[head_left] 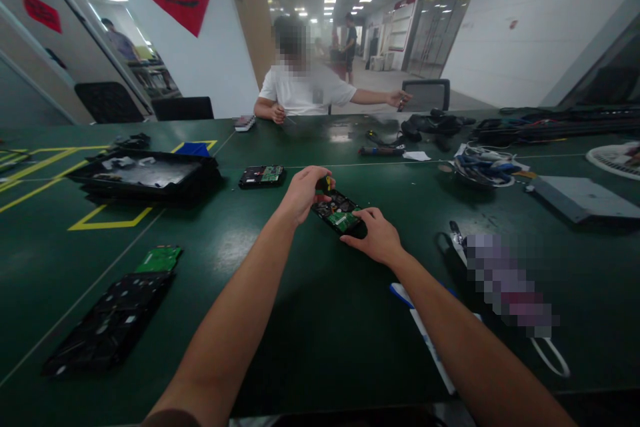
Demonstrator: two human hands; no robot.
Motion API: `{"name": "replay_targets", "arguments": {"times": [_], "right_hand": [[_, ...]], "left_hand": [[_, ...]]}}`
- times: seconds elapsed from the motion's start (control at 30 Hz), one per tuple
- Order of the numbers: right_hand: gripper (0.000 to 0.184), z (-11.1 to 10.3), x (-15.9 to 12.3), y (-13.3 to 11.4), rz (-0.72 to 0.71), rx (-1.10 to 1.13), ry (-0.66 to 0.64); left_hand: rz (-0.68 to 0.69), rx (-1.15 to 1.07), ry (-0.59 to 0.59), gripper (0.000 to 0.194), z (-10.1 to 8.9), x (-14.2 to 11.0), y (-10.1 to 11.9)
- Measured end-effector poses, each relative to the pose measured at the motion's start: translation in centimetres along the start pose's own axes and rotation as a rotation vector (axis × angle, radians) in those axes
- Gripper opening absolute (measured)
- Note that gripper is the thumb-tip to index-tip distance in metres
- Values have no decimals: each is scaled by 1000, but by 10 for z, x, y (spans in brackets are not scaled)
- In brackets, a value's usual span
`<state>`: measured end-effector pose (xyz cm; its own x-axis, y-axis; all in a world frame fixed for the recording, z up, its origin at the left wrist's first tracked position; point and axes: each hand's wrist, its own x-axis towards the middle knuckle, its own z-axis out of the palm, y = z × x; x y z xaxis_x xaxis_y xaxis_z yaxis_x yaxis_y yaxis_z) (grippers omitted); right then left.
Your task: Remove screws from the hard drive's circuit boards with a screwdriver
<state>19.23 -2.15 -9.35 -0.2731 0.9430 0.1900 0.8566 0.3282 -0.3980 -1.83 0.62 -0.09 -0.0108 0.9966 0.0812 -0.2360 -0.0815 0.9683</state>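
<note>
My left hand is closed on a screwdriver with a black and yellow handle, held over the far end of a hard drive. The screwdriver's tip cannot be made out. Lying on the table, the drive shows its green circuit board and dark casing facing up. My right hand grips the drive's near right edge between thumb and fingers. Farther left lies another hard drive with a green board.
Black drives and a green circuit board lie at near left, a black tray behind. At right are a pouch, a grey box and a bundle of cables. A person sits across the table.
</note>
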Motion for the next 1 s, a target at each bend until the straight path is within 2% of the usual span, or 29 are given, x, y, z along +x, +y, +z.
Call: {"name": "replay_targets", "arguments": {"times": [0.13, 0.3, 0.43, 0.53, 0.73, 0.83, 1.0], "right_hand": [[72, -1, 0, -1, 0, 11, -9], [72, -2, 0, -1, 4, 20, -23], [71, -1, 1, 0, 9, 15, -22], [72, -1, 1, 1, 3, 15, -24], [75, -3, 0, 1, 10, 26, -30], [72, -2, 1, 2, 9, 45, -24], [62, 0, 1, 7, -20, 65, -24]], "left_hand": [[-59, -102, 15, 23, -1, 3, -4], [-19, -37, 39, 21, -3, 4, -5], [-76, -76, -3, 23, -4, 5, -5], [-101, -132, 32, 22, -5, 6, -6], [-13, -39, 123, 21, -8, 9, -8], [-6, -2, 109, 23, -7, 7, -6], [-51, -65, 67, 24, 0, 3, -4]]}}
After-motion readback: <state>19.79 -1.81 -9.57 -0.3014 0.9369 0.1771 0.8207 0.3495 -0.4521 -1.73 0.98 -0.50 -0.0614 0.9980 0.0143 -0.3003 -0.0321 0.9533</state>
